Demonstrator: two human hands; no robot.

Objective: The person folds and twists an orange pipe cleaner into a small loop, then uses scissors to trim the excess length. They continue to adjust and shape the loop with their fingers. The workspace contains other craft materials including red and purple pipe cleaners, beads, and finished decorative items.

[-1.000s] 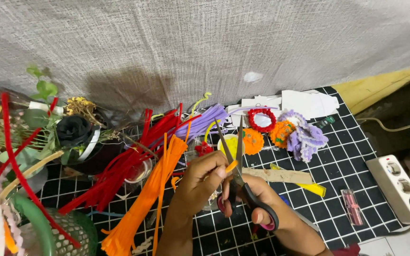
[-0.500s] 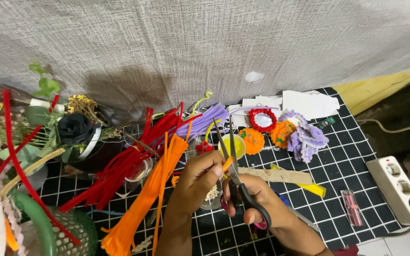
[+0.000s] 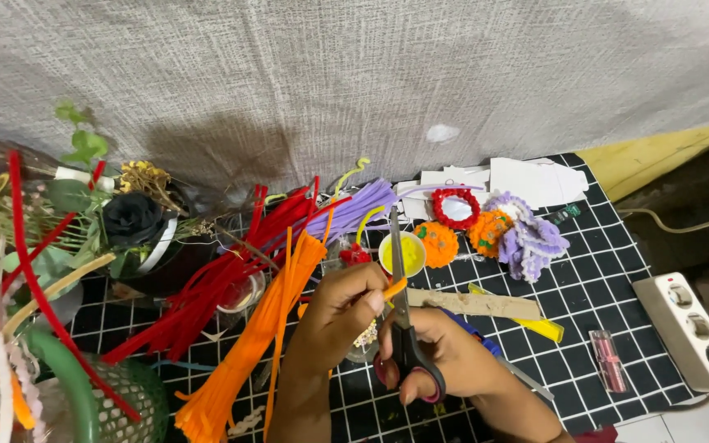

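Note:
My left hand (image 3: 340, 310) pinches a short orange pipe cleaner piece (image 3: 394, 288) over the black gridded mat (image 3: 609, 287). My right hand (image 3: 445, 354) grips scissors (image 3: 401, 316) with dark and pink handles, blades pointing up and away, right beside the orange piece. A long bundle of orange pipe cleaners (image 3: 260, 328) lies just left of my left hand, with red pipe cleaners (image 3: 223, 275) and purple ones (image 3: 354, 209) behind it.
Small yellow cup (image 3: 402, 253), orange pompoms (image 3: 438, 243), red ring (image 3: 456, 207), purple fuzzy shape (image 3: 528, 238), wooden stick (image 3: 473, 303), white paper (image 3: 527, 180) lie beyond. Power strip (image 3: 687, 328) at right. Green basket (image 3: 116, 410), black flower and greenery (image 3: 129, 220) at left. Grey cloth wall behind.
The scissors have swung more upright and shifted slightly left, closer to the orange piece in my left hand. Both hands stay over the same spot.

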